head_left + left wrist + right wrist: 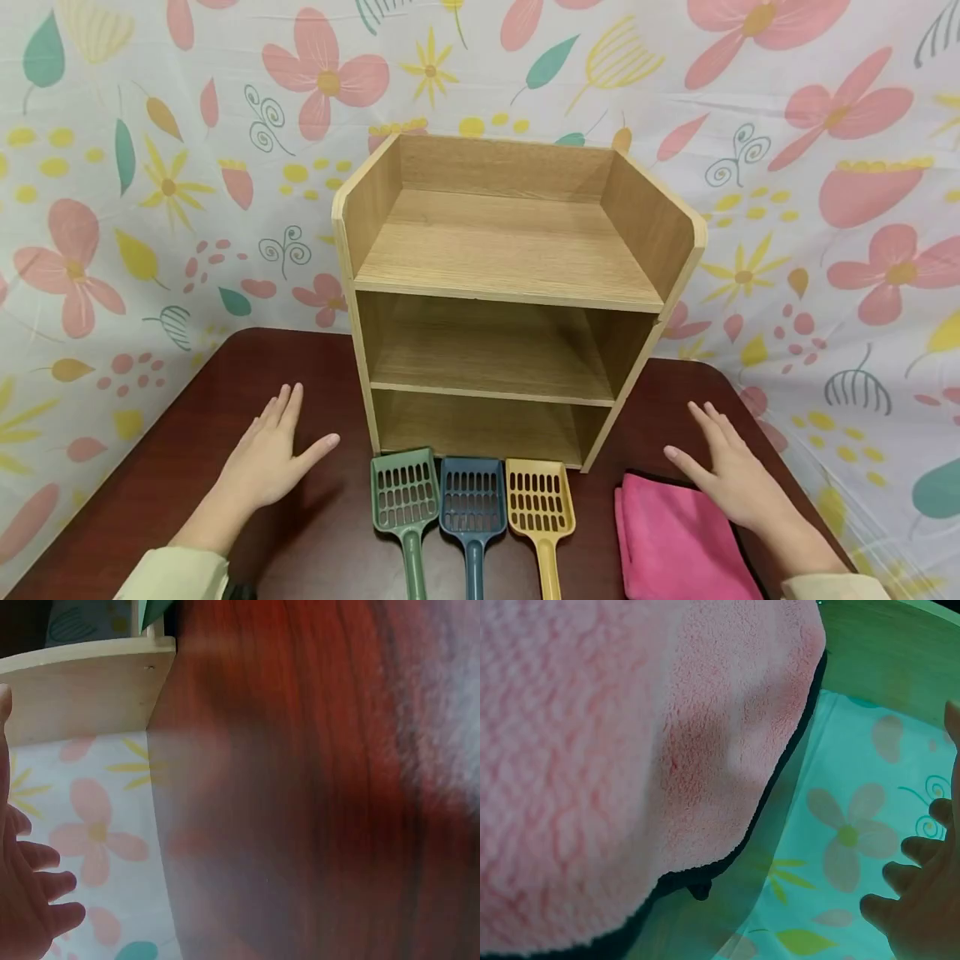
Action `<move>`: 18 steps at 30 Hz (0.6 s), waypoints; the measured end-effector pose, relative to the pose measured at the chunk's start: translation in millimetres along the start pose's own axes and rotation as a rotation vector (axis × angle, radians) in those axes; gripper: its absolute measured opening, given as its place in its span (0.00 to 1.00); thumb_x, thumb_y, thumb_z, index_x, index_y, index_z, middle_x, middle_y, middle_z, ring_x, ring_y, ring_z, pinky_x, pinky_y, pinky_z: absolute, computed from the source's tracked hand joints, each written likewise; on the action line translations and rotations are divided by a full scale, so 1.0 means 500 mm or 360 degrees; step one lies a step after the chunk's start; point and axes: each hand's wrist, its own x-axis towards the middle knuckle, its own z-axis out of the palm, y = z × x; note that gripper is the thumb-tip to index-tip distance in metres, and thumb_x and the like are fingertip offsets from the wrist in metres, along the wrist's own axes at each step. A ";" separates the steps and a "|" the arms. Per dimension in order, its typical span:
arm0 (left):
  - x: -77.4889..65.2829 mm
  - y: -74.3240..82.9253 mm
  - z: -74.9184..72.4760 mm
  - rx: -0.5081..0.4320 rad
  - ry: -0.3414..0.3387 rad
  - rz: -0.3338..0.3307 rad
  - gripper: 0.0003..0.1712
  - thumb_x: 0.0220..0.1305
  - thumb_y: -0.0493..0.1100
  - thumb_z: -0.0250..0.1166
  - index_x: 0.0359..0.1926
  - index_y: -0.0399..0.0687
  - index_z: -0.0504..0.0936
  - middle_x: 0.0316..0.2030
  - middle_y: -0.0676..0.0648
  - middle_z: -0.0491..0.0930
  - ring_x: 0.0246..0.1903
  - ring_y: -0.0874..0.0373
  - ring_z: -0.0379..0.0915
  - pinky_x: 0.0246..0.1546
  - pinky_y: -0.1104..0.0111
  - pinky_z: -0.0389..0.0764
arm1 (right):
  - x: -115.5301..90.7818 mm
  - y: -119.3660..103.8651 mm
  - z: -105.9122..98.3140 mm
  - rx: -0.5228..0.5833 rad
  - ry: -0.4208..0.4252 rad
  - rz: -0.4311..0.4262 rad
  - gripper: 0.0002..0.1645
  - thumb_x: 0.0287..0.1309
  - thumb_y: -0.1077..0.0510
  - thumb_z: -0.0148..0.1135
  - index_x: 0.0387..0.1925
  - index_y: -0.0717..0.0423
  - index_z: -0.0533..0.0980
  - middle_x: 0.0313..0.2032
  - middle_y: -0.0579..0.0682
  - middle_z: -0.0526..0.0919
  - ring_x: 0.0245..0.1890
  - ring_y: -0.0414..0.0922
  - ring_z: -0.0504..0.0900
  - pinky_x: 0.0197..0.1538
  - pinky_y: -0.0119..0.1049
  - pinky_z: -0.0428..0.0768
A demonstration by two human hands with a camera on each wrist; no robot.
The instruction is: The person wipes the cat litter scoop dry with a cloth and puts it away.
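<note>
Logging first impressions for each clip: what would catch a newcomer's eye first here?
The wooden shelf unit with three empty tiers, standing mid-table against a flowered backdrop. In front lie three slotted scoops side by side: green scoop, blue scoop, yellow scoop. A folded pink towel lies under the right hand.

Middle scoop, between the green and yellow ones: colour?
Dark blue; the middle scoop shows best in the head view.

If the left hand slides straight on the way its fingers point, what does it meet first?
Probably nothing on the table: the left hand points up-right, passing left of the wooden shelf toward the floral backdrop, though depth is unclear.
</note>
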 end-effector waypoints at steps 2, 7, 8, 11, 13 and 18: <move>-0.005 0.002 0.001 -0.0058 -0.0013 -0.0010 0.57 0.61 0.72 0.49 0.73 0.37 0.39 0.72 0.33 0.42 0.70 0.32 0.41 0.64 0.39 0.50 | -0.002 0.000 0.000 0.0011 -0.0034 0.0022 0.50 0.63 0.37 0.53 0.74 0.52 0.42 0.72 0.68 0.42 0.69 0.70 0.44 0.56 0.72 0.54; -0.012 0.011 0.008 -0.0172 0.0001 -0.0013 0.54 0.63 0.69 0.50 0.73 0.38 0.42 0.72 0.33 0.47 0.68 0.33 0.47 0.62 0.39 0.55 | 0.003 0.002 -0.003 0.0033 -0.0090 0.0026 0.52 0.59 0.38 0.58 0.73 0.58 0.46 0.68 0.74 0.50 0.66 0.72 0.52 0.56 0.70 0.57; -0.012 0.013 0.010 -0.0196 0.0002 -0.0015 0.53 0.64 0.69 0.50 0.73 0.38 0.42 0.72 0.33 0.47 0.68 0.33 0.47 0.62 0.39 0.55 | 0.004 0.004 -0.003 0.0029 -0.0101 0.0029 0.52 0.58 0.38 0.59 0.72 0.59 0.47 0.67 0.74 0.52 0.65 0.72 0.54 0.56 0.69 0.59; -0.016 0.022 0.017 -0.0300 -0.0006 -0.0023 0.51 0.65 0.68 0.49 0.73 0.37 0.44 0.71 0.32 0.49 0.68 0.33 0.48 0.62 0.39 0.56 | 0.000 0.009 -0.001 0.0002 -0.0147 0.0060 0.53 0.57 0.38 0.60 0.71 0.61 0.50 0.65 0.75 0.57 0.62 0.72 0.58 0.54 0.67 0.62; -0.021 0.029 0.022 -0.0384 -0.0025 -0.0039 0.50 0.66 0.67 0.49 0.73 0.37 0.45 0.70 0.31 0.51 0.68 0.33 0.49 0.62 0.39 0.56 | -0.008 0.014 0.003 0.0003 -0.0182 0.0089 0.52 0.56 0.38 0.60 0.70 0.63 0.51 0.64 0.74 0.59 0.61 0.72 0.60 0.53 0.66 0.64; -0.036 0.049 0.030 -0.0588 -0.0105 -0.0106 0.46 0.67 0.65 0.49 0.72 0.37 0.49 0.68 0.32 0.58 0.65 0.35 0.57 0.60 0.42 0.63 | -0.032 0.027 0.009 0.0007 -0.0300 0.0216 0.53 0.57 0.37 0.59 0.68 0.67 0.51 0.63 0.74 0.61 0.59 0.73 0.63 0.51 0.64 0.68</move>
